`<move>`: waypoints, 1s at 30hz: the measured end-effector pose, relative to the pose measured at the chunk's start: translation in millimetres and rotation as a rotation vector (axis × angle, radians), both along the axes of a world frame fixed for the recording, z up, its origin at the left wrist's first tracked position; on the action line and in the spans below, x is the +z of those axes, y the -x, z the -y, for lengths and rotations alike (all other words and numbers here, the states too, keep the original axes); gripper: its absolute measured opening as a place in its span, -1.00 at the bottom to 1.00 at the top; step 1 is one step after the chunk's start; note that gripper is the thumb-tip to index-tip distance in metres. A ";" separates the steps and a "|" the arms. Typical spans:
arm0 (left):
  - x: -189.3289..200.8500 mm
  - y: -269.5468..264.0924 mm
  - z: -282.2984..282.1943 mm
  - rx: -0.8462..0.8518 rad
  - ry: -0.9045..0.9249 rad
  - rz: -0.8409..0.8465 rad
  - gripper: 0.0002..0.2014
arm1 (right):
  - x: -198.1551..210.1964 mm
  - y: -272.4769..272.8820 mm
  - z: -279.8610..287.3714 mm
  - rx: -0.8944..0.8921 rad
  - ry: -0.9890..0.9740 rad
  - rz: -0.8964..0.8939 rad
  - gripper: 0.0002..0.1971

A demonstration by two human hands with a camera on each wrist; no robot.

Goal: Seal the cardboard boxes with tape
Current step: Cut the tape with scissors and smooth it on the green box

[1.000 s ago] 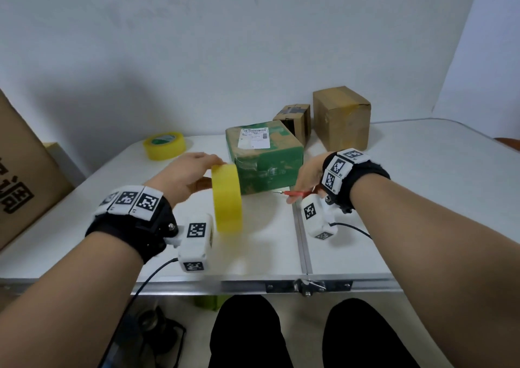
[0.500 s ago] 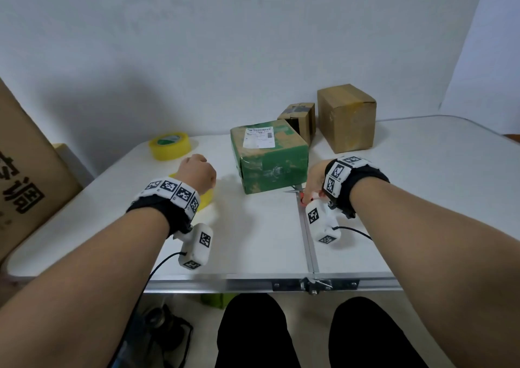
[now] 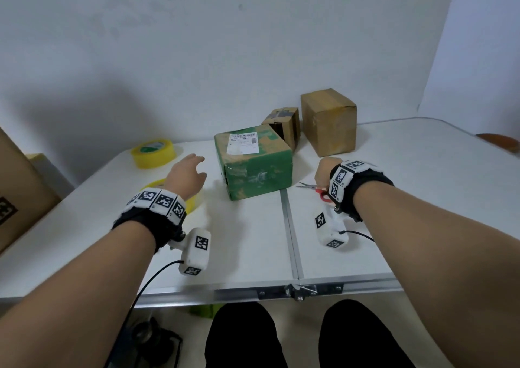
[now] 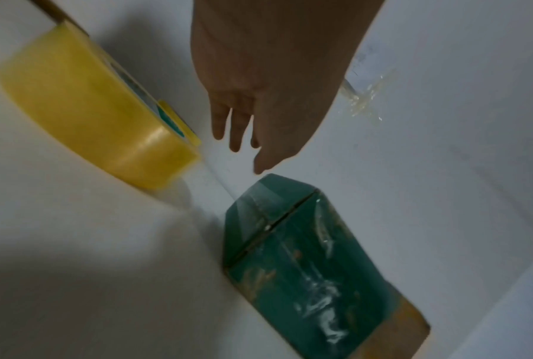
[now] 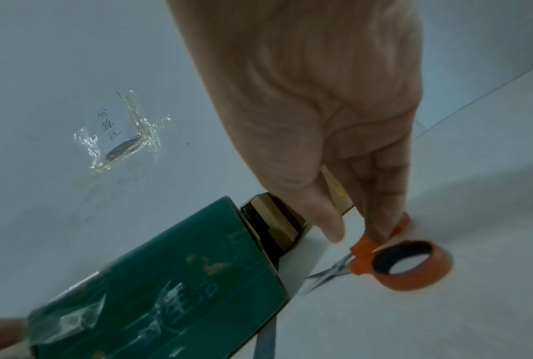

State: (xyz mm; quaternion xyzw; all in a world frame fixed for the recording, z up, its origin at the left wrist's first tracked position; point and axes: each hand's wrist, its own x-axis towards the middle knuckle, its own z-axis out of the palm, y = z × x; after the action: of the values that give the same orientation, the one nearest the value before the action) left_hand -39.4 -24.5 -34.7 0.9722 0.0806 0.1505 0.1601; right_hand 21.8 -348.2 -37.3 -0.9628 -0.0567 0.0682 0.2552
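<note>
Since the earlier frame the left hand (image 3: 188, 177) has let go of the near tape roll (image 3: 194, 202), which lies flat under the wrist; its fingers (image 4: 234, 131) are now straight, slightly apart, just short of the green box (image 3: 254, 162). Right hand (image 3: 326, 171) has curled fingers (image 5: 378, 194) on the scissors (image 3: 315, 189) lying on the table (image 3: 253, 241). Green box is closed, contents hidden. Farther back: another roll (image 3: 153, 153), a small box (image 3: 282, 123), a taller closed box (image 3: 329, 121).
</note>
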 end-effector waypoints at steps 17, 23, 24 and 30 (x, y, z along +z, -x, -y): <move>5.1 -22.0 23.7 -0.246 0.120 0.145 -0.43 | 22.4 -16.5 -114.1 0.425 0.149 0.416 -0.53; -1.3 -23.5 24.5 -0.286 -0.035 0.185 -0.33 | 14.5 -14.3 -114.8 0.403 0.258 0.410 -0.50; -2.3 -23.3 24.1 -0.293 -0.086 0.142 -0.28 | 14.2 -13.5 -114.6 0.392 0.253 0.409 -0.50; -12.5 -19.5 23.5 -0.321 -0.147 0.028 -0.05 | 9.9 -12.0 -115.4 0.358 0.228 0.429 -0.50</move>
State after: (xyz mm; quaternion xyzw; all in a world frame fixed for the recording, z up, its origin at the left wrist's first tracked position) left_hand -19.9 -48.1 -47.2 0.9795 -0.0892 0.1419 0.1118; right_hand 33.9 -232.8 -27.4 -0.9523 -0.2703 -0.0869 0.1117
